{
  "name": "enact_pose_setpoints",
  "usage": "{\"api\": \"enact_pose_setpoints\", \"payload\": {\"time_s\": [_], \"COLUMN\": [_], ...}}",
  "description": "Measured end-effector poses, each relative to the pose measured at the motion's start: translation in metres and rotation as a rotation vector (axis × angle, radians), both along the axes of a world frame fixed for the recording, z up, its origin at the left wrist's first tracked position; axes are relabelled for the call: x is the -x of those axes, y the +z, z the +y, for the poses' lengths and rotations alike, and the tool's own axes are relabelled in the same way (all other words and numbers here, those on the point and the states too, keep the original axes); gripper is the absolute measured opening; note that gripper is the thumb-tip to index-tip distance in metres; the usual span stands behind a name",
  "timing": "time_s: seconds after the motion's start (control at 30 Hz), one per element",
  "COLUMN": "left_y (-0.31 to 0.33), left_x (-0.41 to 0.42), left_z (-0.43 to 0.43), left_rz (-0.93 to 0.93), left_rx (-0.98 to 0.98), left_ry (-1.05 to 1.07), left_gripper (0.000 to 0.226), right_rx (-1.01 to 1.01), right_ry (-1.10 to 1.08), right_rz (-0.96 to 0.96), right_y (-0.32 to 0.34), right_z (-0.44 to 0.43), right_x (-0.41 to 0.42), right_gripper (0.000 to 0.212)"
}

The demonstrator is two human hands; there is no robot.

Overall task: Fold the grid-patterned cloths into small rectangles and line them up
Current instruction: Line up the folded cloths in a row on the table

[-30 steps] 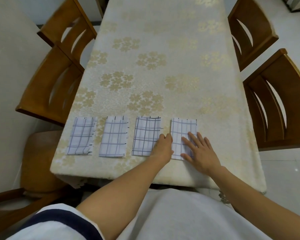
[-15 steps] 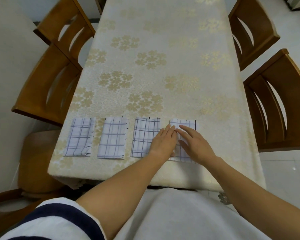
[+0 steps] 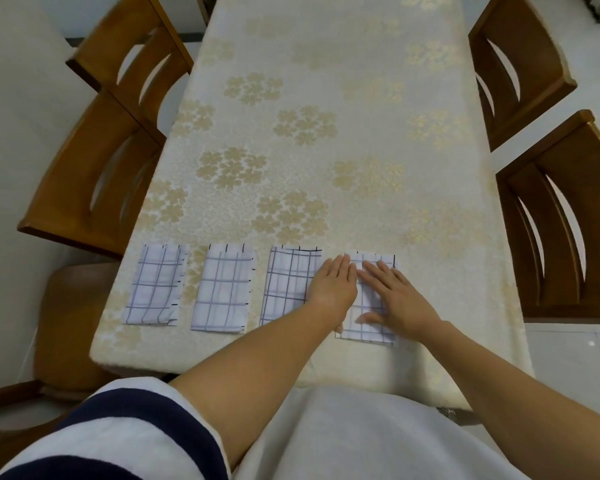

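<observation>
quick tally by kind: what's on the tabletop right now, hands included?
Folded grid cloths: 4
Hands lying flat: 2, the left hand and the right hand
Total: 6

Rightmost cloth (image 3: 371, 329): middle hidden under left hand (image 3: 333, 285) and right hand (image 3: 395, 296); only the far strip and near end show. Third cloth (image 3: 286, 285): right edge under the left hand. Counter (image 3: 326, 81): far end cut off. Right-side chair (image 3: 568, 220): clipped by the edge.
</observation>
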State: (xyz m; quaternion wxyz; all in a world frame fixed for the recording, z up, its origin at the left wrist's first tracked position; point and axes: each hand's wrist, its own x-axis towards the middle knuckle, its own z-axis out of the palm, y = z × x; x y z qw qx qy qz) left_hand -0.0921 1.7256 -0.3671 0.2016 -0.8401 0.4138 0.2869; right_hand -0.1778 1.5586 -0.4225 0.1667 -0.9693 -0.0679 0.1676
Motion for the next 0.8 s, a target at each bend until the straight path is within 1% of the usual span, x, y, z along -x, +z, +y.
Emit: {"api": "enact_pose_setpoints", "payload": {"time_s": [0.07,0.2,0.33,0.5,0.57,0.63,0.73,0.8], "left_y": [-0.003,-0.009,-0.013,-0.007,-0.006,-0.005,-0.002,0.003], "left_x": [-0.001,0.001,0.003,0.007,0.008,0.013,0.024,0.023], "left_z": [-0.003,-0.009,-0.009,-0.01,-0.005,0.004,0.021,0.032], "left_rz": [0.011,0.009,0.011,-0.001,-0.017,-0.033,0.018,0.051], "left_rx": [-0.021,-0.056,-0.078,-0.055,-0.027,0.032,0.162,0.255], "left_ry": [-0.012,-0.026,-0.006,0.02,0.007,-0.001,0.001,0.037], "left_gripper": [0.144,0.155,0.161,0.159,0.154,0.143,0.124,0.111], "right_rx": [0.011,0.137,0.157,0.228,0.272,0.298,0.368,0.42], "right_ry": [0.005,0.053,0.06,0.067,0.081,0.074,0.071,0.07], "right_rz": [0.029,0.012,0.03,0.077,0.099,0.104,0.161,0.195], "right_y": [0.002,0.003,0.0,0.005,0.006,0.007,0.017,0.025], "right_z": [-0.001,0.001,0.004,0.007,0.008,0.011,0.018,0.025], "right_x": [-0.001,0.004,0.004,0.001,0.001,0.0,-0.004,-0.008], "right_gripper": [0.113,0.128,0.135,0.137,0.136,0.135,0.135,0.134]}}
